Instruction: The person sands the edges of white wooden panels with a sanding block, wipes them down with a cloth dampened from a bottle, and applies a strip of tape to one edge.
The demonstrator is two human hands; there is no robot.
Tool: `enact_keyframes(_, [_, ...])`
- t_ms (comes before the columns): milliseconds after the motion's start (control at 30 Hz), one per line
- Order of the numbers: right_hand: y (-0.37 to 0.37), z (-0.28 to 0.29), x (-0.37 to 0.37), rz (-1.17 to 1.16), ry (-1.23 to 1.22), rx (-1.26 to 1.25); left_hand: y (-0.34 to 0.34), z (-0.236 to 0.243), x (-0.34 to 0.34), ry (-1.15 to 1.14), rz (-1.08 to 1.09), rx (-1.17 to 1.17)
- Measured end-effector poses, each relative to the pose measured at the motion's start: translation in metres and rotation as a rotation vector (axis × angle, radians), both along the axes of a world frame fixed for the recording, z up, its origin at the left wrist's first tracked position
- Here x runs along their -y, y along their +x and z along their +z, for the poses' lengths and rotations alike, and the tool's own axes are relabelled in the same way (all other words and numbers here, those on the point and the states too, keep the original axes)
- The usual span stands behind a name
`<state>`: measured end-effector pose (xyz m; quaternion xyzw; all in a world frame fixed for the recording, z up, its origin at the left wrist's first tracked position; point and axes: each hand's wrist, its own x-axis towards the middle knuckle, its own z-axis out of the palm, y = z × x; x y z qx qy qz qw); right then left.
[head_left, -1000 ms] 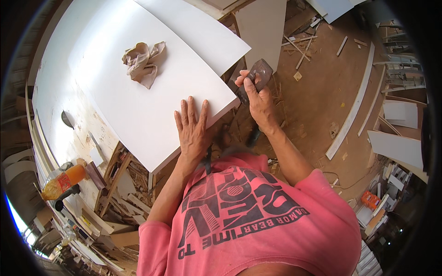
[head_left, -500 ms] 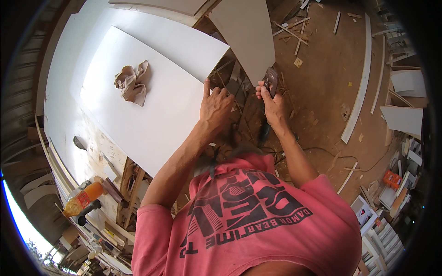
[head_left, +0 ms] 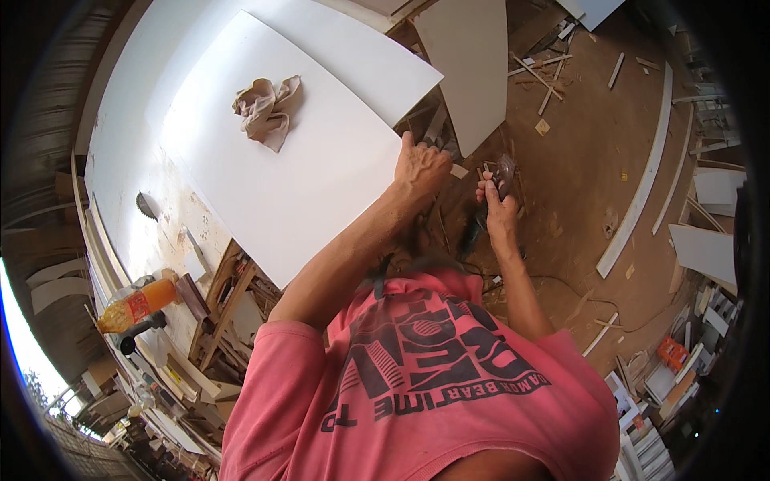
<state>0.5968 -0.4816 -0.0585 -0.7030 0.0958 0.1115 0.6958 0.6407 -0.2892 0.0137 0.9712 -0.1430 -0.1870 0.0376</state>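
Observation:
My left hand is at the right corner of a large white panel, its fingers bent and mostly closed. What those fingers hold, if anything, is hidden. To its right, away from the panel, my right hand pinches a dark brown, glossy, crumpled-looking piece; its exact kind does not show. On the panel lies a crumpled beige cloth. Another white panel is just beyond the first one.
A circular saw blade lies on the worktable at left, near a bottle of orange liquid. A pale board stands beyond my hands. Wood offcuts, a long white strip and a cable lie on the brown floor.
The view has shifted, so the panel and cloth appear farther right. My right hand has lowered slightly toward me with the dark piece. My left hand stays by the panel's corner.

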Motion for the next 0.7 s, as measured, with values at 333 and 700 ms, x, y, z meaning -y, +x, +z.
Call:
enact_keyframes(333, [-0.009, 0.009, 0.018, 0.106, -0.606, 0.203, -0.085, 0.024, -0.015, -0.703, -0.094, 0.024])
enact_keyframes(700, [-0.070, 0.045, -0.013, -0.132, -0.237, -0.193, -0.213, 0.008, -0.158, -0.380, 0.203, 0.390])
